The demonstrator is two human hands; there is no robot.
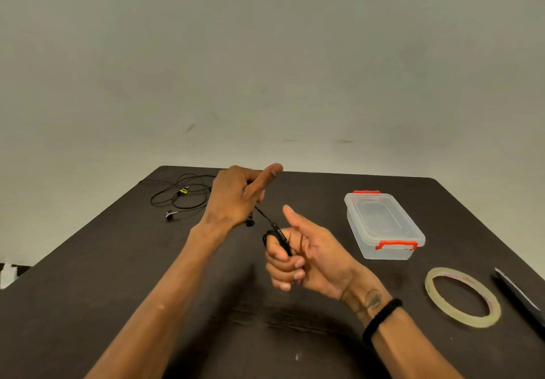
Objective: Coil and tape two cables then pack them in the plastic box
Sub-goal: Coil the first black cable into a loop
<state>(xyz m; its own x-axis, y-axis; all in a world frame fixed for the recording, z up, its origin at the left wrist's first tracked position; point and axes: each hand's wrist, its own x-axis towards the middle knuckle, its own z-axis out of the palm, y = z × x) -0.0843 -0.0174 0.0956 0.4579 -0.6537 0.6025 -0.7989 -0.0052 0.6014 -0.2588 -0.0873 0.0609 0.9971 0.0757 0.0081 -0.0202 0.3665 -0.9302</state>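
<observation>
A thin black earphone cable [269, 221] stretches taut between my two hands above the table's middle. My left hand [236, 198] grips its upper end, index finger pointing out, and two black earbuds dangle just below the palm. My right hand [298, 253] has its fingers curled around a small coil of the same cable, thumb raised. A second black cable [180, 194] with a yellow tag lies loose and tangled at the far left. The clear plastic box [383, 225] with red clips stands shut to the right.
A roll of clear tape [463, 296] lies flat at the near right of the dark table [118, 260]. A dark scissors-like tool [519, 296] lies at the right edge. A pale wall rises behind the table.
</observation>
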